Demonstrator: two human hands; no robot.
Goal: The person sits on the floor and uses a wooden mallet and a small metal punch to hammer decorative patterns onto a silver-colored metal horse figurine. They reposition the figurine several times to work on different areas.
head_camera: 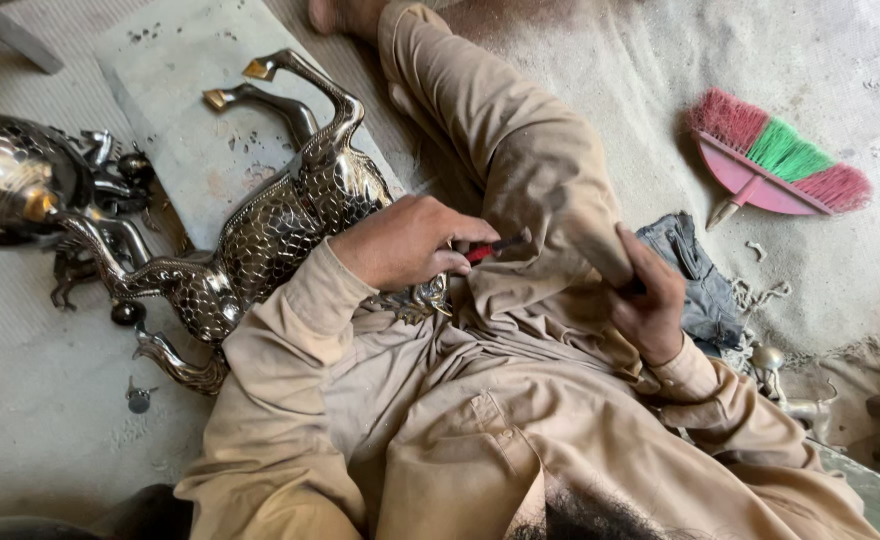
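Left hand (pixel 400 245) grips a red-handled tool (pixel 495 246) lying nearly level, pointing right, beside the scaled metal horse (pixel 270 235).

Left hand (pixel 405 243) centre frame gripping a red-handled tool (pixel 492 248) against the silver scaled animal figure (pixel 260 235), right hand (pixel 650 300) on the raised knee, pink-green broom (pixel 775 160) upper right on the floor

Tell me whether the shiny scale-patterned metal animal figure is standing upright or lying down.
Lying down. The shiny scale-patterned metal animal figure rests on its side across the grey stone slab, legs pointing sideways toward the top, under the left hand.
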